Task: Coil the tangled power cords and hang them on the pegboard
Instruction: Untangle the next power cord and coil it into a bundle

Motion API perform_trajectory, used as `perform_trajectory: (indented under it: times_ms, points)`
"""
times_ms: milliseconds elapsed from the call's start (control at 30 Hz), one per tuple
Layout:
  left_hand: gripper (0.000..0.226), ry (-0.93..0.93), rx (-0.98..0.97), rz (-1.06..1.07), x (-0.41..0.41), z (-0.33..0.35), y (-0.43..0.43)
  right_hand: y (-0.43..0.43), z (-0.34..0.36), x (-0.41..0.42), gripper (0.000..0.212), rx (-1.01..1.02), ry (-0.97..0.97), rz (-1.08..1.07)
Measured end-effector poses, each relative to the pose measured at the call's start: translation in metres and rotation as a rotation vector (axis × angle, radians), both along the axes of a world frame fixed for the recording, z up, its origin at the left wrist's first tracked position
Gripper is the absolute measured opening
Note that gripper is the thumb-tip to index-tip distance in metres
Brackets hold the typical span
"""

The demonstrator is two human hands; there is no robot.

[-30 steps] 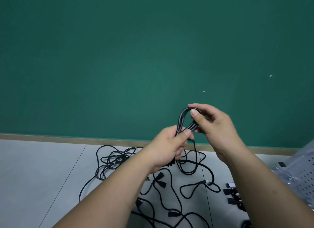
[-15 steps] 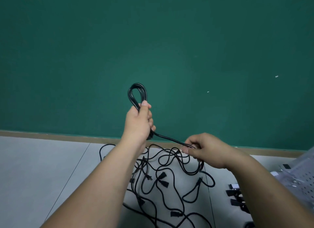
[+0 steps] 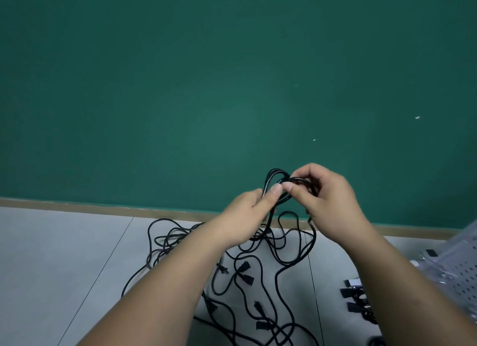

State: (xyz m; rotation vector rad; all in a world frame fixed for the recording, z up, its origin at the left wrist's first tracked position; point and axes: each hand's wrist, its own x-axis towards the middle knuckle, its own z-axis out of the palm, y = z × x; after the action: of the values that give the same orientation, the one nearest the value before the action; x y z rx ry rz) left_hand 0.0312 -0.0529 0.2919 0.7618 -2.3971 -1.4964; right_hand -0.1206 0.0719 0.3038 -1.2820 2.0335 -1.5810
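Observation:
My left hand [image 3: 247, 214] grips a bundle of black cord loops [image 3: 273, 178] that stick up above its thumb. My right hand [image 3: 327, 201] pinches a strand of the same cord right beside the left thumb and lays it over the loops. The two hands touch at the fingertips, held up in front of the green wall. From them the cord hangs down into a tangle of black power cords [image 3: 258, 268] with several plugs, spread over the grey floor. A white pegboard [image 3: 462, 276] lies at the right edge, partly cut off.
A green wall [image 3: 206, 87] with a tan baseboard [image 3: 77, 206] runs across the back. Grey floor tiles [image 3: 64, 268] lie to the left of the tangle. More black plugs or coiled cords [image 3: 353, 299] sit beside my right forearm, near the pegboard.
My right hand rose from the floor tangle up to my left hand, bringing a strand over the loops. My left hand moved right and lower with the bundle.

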Motion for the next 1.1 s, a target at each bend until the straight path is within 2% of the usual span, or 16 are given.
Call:
perform_trajectory:
  times_ms: [133, 200, 267, 400, 500, 567, 700, 833, 1000, 1100]
  points:
    - [0.033, -0.012, -0.108, -0.067, -0.010, -0.013, 0.009, 0.000, -0.001, 0.000, 0.027, -0.032, 0.034, -0.189]
    - [0.027, -0.008, -0.116, -0.048, -0.011, -0.017, 0.011, -0.001, -0.001, 0.003, 0.030, -0.048, 0.037, -0.224]
    - [0.029, -0.004, -0.094, -0.025, -0.010, -0.017, 0.013, -0.001, -0.002, 0.004, 0.027, -0.025, 0.085, -0.255]
    - [0.006, 0.109, -0.008, 0.050, -0.011, -0.021, 0.013, -0.003, -0.004, 0.007, 0.007, -0.024, 0.195, -0.274]
    - [0.005, 0.192, 0.059, 0.104, -0.012, -0.018, 0.016, -0.004, -0.006, 0.009, 0.021, 0.001, 0.191, -0.286]
    - [0.007, 0.223, 0.114, 0.103, -0.011, -0.015, 0.018, -0.004, -0.004, 0.008, 0.019, 0.005, 0.126, -0.303]
    - [0.010, 0.232, -0.024, 0.034, -0.008, -0.016, 0.020, -0.002, 0.004, 0.008, 0.013, -0.073, -0.182, -0.270]
    - [0.010, 0.326, -0.001, 0.008, -0.009, -0.013, 0.025, 0.000, 0.014, 0.010, 0.016, -0.122, -0.432, -0.178]
    - [0.010, 0.312, 0.051, -0.049, -0.009, -0.007, 0.029, 0.007, 0.017, 0.003, 0.042, -0.028, -0.423, 0.049]
    - [0.005, 0.298, 0.129, -0.112, -0.007, -0.001, 0.031, 0.009, 0.015, 0.000, 0.039, -0.051, -0.402, 0.050]
